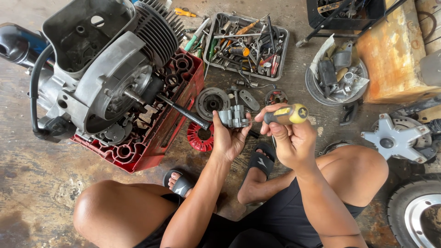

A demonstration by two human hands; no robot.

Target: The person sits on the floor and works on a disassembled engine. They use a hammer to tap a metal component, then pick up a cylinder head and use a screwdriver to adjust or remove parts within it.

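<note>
Screwdriver point(285, 115) with a yellow-and-black handle lies nearly level, long axis running left-right, its working end aimed left at a small grey metal part point(234, 116). Right hand point(289, 138) is clamped around the handle, wrist bent, knuckles up. Left hand point(229, 138), palm up, grips the metal part from below, above the floor point(36, 183) beside a red crate point(151, 142) carrying an engine point(105, 69).

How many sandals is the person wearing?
2. One black sandal is on the foot below the red crate, near the left forearm. The other black sandal is on the foot under the right hand. None seem hidden.
</note>
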